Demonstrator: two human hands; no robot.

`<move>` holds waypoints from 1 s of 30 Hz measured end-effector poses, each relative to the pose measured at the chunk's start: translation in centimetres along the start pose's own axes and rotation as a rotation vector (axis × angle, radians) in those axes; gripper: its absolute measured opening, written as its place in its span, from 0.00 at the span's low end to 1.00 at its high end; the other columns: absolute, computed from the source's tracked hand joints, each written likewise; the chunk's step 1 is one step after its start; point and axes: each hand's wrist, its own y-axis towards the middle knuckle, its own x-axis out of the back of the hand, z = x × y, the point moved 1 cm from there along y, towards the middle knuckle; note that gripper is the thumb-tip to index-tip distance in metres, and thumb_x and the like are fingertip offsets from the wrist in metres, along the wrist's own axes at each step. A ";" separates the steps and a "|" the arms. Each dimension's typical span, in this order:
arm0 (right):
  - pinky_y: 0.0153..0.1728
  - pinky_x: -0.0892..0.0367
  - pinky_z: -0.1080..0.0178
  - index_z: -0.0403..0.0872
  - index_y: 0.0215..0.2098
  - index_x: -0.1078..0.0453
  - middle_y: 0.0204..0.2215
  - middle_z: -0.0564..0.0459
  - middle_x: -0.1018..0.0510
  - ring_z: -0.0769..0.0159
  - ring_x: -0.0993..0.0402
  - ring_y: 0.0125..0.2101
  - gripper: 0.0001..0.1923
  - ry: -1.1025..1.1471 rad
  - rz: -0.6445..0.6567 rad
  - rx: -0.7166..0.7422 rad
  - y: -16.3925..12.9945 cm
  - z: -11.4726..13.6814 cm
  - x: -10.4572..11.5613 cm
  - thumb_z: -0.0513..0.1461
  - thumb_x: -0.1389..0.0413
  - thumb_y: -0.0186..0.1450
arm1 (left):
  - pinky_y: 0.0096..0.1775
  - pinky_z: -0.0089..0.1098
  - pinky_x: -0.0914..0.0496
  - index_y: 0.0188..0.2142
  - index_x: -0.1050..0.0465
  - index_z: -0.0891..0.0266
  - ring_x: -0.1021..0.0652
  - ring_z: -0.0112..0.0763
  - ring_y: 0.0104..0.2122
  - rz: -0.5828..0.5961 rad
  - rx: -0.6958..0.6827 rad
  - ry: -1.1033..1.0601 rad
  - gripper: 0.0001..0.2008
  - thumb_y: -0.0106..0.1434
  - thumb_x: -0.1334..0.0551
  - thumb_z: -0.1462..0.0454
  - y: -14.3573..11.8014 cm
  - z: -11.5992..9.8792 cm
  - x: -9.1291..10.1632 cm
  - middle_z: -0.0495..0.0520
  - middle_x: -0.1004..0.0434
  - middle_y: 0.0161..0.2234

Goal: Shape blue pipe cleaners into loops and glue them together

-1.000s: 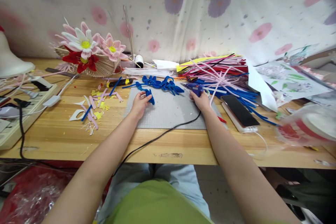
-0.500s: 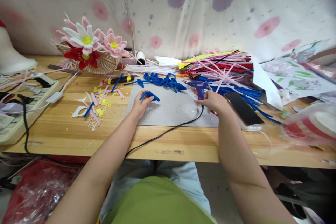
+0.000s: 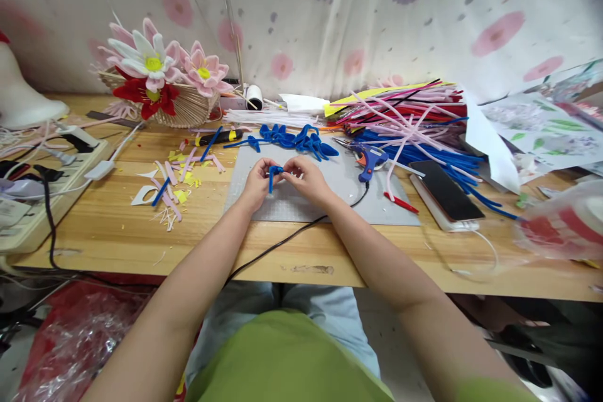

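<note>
My left hand (image 3: pixel 255 183) and my right hand (image 3: pixel 306 177) meet over the grey cutting mat (image 3: pixel 358 207), both pinching a small bent blue pipe cleaner piece (image 3: pixel 272 174). Just beyond them lies a row of shaped blue pipe cleaner loops (image 3: pixel 294 138). The blue glue gun (image 3: pixel 370 157) lies on the mat to the right of my right hand, with its black cord (image 3: pixel 282 244) running off the table's front edge.
A pile of coloured pipe cleaners (image 3: pixel 405 122) lies at the back right, beside a phone (image 3: pixel 445 191). A basket of fabric flowers (image 3: pixel 162 85) stands back left, with scraps (image 3: pixel 172 185), a black-and-yellow tool (image 3: pixel 219 136) and a power strip (image 3: pixel 40 191) on the left.
My right hand let go of the glue gun and moved left to join my left hand on the blue piece. The glue gun now lies on the mat.
</note>
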 end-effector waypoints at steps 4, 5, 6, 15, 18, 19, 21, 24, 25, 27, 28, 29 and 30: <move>0.33 0.39 0.64 0.46 0.28 0.34 0.29 0.53 0.32 0.69 0.38 0.30 0.05 0.107 -0.010 -0.080 -0.3 -0.9 -0.2 0.41 0.46 0.57 | 0.33 0.24 0.36 0.27 0.35 0.62 0.30 0.22 0.27 -0.021 0.006 0.023 0.20 0.36 0.28 0.64 0.0 -0.2 -0.1 0.44 0.31 0.25; 0.33 0.39 0.65 0.46 0.28 0.34 0.29 0.53 0.33 0.69 0.38 0.31 0.06 0.134 -0.006 -0.096 -0.3 -1.1 -0.1 0.41 0.46 0.57 | 0.33 0.24 0.36 0.27 0.35 0.62 0.30 0.22 0.27 -0.025 0.012 0.026 0.21 0.35 0.28 0.65 0.1 -0.3 -0.1 0.44 0.31 0.24; 0.33 0.39 0.65 0.46 0.28 0.34 0.29 0.53 0.33 0.69 0.38 0.31 0.07 0.159 0.000 -0.114 -0.3 -1.3 -0.1 0.42 0.46 0.56 | 0.33 0.25 0.36 0.27 0.35 0.62 0.29 0.22 0.27 -0.028 0.017 0.027 0.21 0.35 0.28 0.65 0.1 -0.3 -0.1 0.44 0.31 0.24; 0.32 0.39 0.65 0.45 0.23 0.34 0.27 0.55 0.33 0.69 0.37 0.31 0.10 0.318 -0.019 -0.147 -0.2 -2.1 -0.5 0.43 0.41 0.50 | 0.32 0.24 0.37 0.29 0.35 0.62 0.31 0.22 0.27 0.130 -0.020 0.149 0.21 0.37 0.28 0.62 0.1 -0.2 0.4 0.44 0.32 0.25; 0.34 0.39 0.64 0.45 0.23 0.34 0.25 0.56 0.31 0.70 0.36 0.29 0.10 0.368 0.010 -0.159 -0.2 -2.1 -0.6 0.43 0.41 0.49 | 0.33 0.24 0.37 0.29 0.35 0.62 0.31 0.22 0.28 0.152 -0.041 0.185 0.20 0.39 0.29 0.61 0.2 -0.1 0.6 0.45 0.32 0.26; 0.35 0.39 0.63 0.45 0.24 0.34 0.25 0.56 0.31 0.70 0.36 0.28 0.10 0.380 0.023 -0.169 -0.2 -2.1 -0.6 0.43 0.41 0.49 | 0.33 0.24 0.37 0.29 0.35 0.63 0.31 0.22 0.28 0.157 -0.049 0.196 0.19 0.39 0.29 0.60 0.2 -0.1 0.6 0.45 0.32 0.26; 0.35 0.39 0.63 0.45 0.24 0.34 0.24 0.57 0.30 0.71 0.36 0.28 0.11 0.396 0.043 -0.190 -0.2 -2.2 -0.7 0.43 0.41 0.49 | 0.32 0.24 0.37 0.28 0.35 0.63 0.32 0.22 0.28 0.170 -0.062 0.215 0.18 0.41 0.30 0.60 0.2 -0.2 0.8 0.46 0.32 0.26; 0.35 0.39 0.63 0.45 0.24 0.36 0.24 0.58 0.30 0.71 0.36 0.27 0.12 0.421 0.043 -0.205 -0.2 -2.1 -0.7 0.43 0.39 0.46 | 0.33 0.25 0.37 0.28 0.34 0.63 0.32 0.22 0.28 0.191 -0.075 0.234 0.16 0.42 0.31 0.60 0.2 -0.2 0.8 0.46 0.32 0.26; 0.34 0.39 0.63 0.45 0.24 0.37 0.23 0.58 0.31 0.71 0.36 0.27 0.13 0.428 0.038 -0.204 -0.1 -2.0 -0.7 0.42 0.39 0.46 | 0.33 0.25 0.37 0.29 0.34 0.63 0.32 0.23 0.28 0.196 -0.081 0.236 0.16 0.42 0.31 0.61 0.1 -0.2 0.8 0.46 0.32 0.27; 0.33 0.39 0.64 0.46 0.24 0.38 0.23 0.59 0.31 0.71 0.36 0.27 0.13 0.427 0.027 -0.197 -0.1 -2.0 -0.8 0.42 0.39 0.46 | 0.34 0.26 0.36 0.30 0.33 0.63 0.31 0.24 0.29 0.205 -0.093 0.245 0.16 0.43 0.32 0.61 0.0 -0.3 0.7 0.47 0.31 0.28; 0.33 0.39 0.64 0.46 0.24 0.38 0.23 0.59 0.32 0.71 0.36 0.26 0.13 0.420 0.022 -0.191 -0.1 -1.9 -0.9 0.42 0.40 0.46 | 0.34 0.26 0.36 0.31 0.33 0.63 0.31 0.24 0.30 0.203 -0.101 0.253 0.16 0.44 0.32 0.61 -0.1 -0.4 0.6 0.47 0.31 0.28; 0.33 0.39 0.64 0.46 0.24 0.39 0.23 0.59 0.32 0.72 0.37 0.26 0.12 0.410 0.019 -0.183 0.0 -1.9 -0.9 0.42 0.40 0.47 | 0.35 0.26 0.36 0.31 0.33 0.63 0.30 0.25 0.30 0.195 -0.111 0.265 0.15 0.45 0.33 0.61 -0.2 -0.4 0.5 0.47 0.30 0.29; 0.32 0.39 0.64 0.46 0.24 0.39 0.23 0.59 0.33 0.72 0.37 0.26 0.12 0.400 0.016 -0.171 0.0 -1.8 -1.0 0.42 0.41 0.47 | 0.35 0.26 0.36 0.31 0.32 0.63 0.30 0.25 0.30 0.184 -0.121 0.278 0.13 0.46 0.33 0.61 -0.3 -0.5 0.4 0.47 0.30 0.29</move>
